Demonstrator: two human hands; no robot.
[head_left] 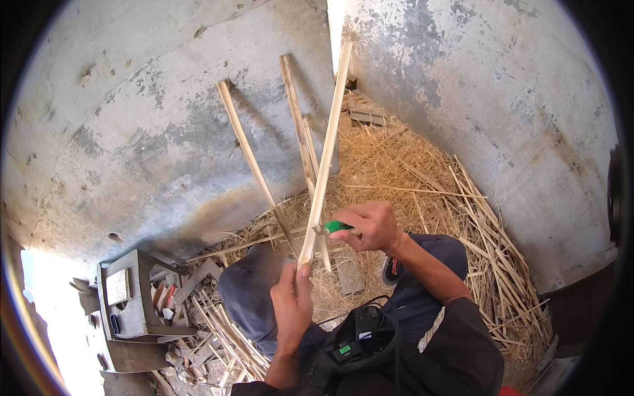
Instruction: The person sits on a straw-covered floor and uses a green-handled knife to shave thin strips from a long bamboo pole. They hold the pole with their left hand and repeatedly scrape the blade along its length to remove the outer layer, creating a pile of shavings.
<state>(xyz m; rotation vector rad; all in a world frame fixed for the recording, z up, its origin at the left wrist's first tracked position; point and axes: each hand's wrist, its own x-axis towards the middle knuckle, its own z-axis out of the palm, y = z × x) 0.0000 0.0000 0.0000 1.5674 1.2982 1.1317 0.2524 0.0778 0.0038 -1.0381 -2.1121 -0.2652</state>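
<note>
My left hand (pixel 292 297) is closed round the lower end of a long, pale bamboo strip (pixel 325 165), which slants up and away toward the wall corner. In my right hand (pixel 370 226) is a green-handled knife (pixel 337 226), with thumb and fingers wrapped round its grip. Its short grey metal end lies against the strip, a little above my left hand. How the blade is shaped is too small to tell. Behind the held strip, a second strip (pixel 300 125) leans on the wall, and a third strip (pixel 247 148) leans farther left.
Straw-like shavings (pixel 376 158) cover the floor. Thin sticks (pixel 492 244) lie heaped along the right wall (pixel 502 125). At left, a worn wooden box (pixel 135 297) holds odds and ends. A flat block (pixel 351 276) lies between my legs, and a black bag (pixel 366 333) rests at my lap.
</note>
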